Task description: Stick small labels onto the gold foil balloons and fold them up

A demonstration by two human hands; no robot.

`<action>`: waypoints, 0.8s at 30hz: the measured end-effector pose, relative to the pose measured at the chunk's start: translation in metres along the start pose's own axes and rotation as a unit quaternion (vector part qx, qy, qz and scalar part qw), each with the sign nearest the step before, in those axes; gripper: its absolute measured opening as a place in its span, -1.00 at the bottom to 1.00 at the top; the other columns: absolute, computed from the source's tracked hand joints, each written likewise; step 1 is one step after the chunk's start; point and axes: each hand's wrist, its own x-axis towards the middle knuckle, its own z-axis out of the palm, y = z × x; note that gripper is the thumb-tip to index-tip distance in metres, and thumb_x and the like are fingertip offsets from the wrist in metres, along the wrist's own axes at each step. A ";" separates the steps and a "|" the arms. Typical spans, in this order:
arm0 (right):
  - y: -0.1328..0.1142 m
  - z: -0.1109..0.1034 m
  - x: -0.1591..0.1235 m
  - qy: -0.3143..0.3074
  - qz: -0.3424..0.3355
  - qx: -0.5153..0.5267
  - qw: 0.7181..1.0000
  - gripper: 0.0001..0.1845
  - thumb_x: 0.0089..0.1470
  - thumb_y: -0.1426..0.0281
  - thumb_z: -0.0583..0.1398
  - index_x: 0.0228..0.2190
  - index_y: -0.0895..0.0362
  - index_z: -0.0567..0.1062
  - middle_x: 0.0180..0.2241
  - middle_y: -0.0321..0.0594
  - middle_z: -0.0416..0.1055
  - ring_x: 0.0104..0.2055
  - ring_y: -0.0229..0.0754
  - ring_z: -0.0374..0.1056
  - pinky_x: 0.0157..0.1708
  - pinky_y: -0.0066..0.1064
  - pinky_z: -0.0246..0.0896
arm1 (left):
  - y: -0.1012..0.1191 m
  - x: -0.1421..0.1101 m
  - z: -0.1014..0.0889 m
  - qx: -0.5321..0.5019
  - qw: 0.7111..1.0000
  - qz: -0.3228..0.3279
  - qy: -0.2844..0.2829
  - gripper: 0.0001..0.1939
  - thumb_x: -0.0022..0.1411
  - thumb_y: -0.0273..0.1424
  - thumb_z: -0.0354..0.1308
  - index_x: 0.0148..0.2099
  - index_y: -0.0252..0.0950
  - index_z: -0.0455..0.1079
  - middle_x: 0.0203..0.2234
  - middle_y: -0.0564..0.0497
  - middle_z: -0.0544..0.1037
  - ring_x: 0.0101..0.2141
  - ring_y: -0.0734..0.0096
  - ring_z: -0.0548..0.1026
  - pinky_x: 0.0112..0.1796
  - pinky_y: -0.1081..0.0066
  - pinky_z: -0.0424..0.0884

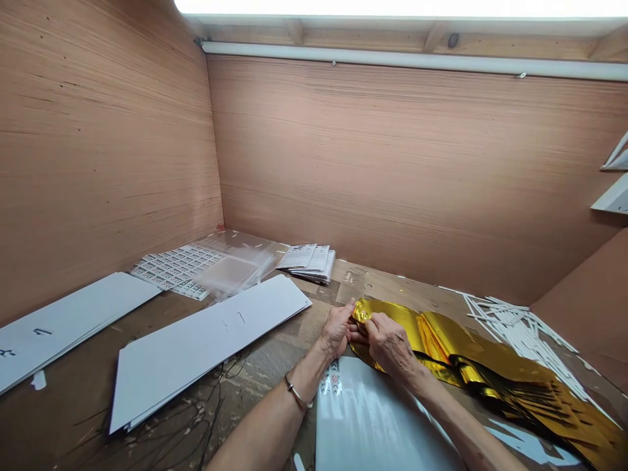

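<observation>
Foil [510, 361], metallic gold, stretches across the surface [284, 337] toward the right edge of view, its left end pinched by left hand [337, 330] and right hand [391, 340], close together. A gap separates the left forearm [289, 399] from two white panel stacks [210, 347]; one leaflet pile [307, 258] lies farther back, one heap of white strips [520, 322] beyond the foil

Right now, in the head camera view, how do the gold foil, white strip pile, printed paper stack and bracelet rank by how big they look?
1. Gold foil
2. White strip pile
3. Printed paper stack
4. Bracelet

Apparent size only; no two look alike.
</observation>
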 end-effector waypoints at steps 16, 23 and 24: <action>0.042 -0.022 0.001 0.067 0.364 0.499 0.784 -0.68 -0.19 0.17 0.14 -0.65 0.19 0.36 -0.72 -0.37 0.19 -0.64 -0.36 0.09 -0.61 -0.50 0.03 | -0.003 0.001 0.000 0.021 1.000 -0.007 0.010 -0.82 0.00 -0.38 0.09 -0.37 -0.43 0.25 -0.61 -0.07 0.44 -0.57 0.36 0.46 -0.49 0.27 0.44; 0.168 -0.066 -0.077 0.154 0.505 0.286 0.800 -0.60 -0.22 0.10 0.14 -0.58 0.24 0.41 -0.64 -0.07 0.29 -0.64 -0.27 0.18 -0.61 -0.35 0.02 | -0.004 0.002 -0.002 0.026 1.000 -0.005 0.005 -0.83 0.02 -0.38 0.07 -0.37 -0.43 0.27 -0.63 -0.05 0.43 -0.56 0.35 0.46 -0.48 0.25 0.43; 0.185 -0.073 -0.091 0.148 0.519 0.221 0.812 -0.59 -0.23 0.13 0.17 -0.56 0.29 0.44 -0.64 0.04 0.29 -0.62 -0.21 0.20 -0.63 -0.31 -0.03 | -0.004 0.002 -0.002 0.026 1.000 -0.007 0.006 -0.82 0.02 -0.38 0.08 -0.37 -0.43 0.27 -0.63 -0.06 0.43 -0.56 0.35 0.46 -0.48 0.25 0.43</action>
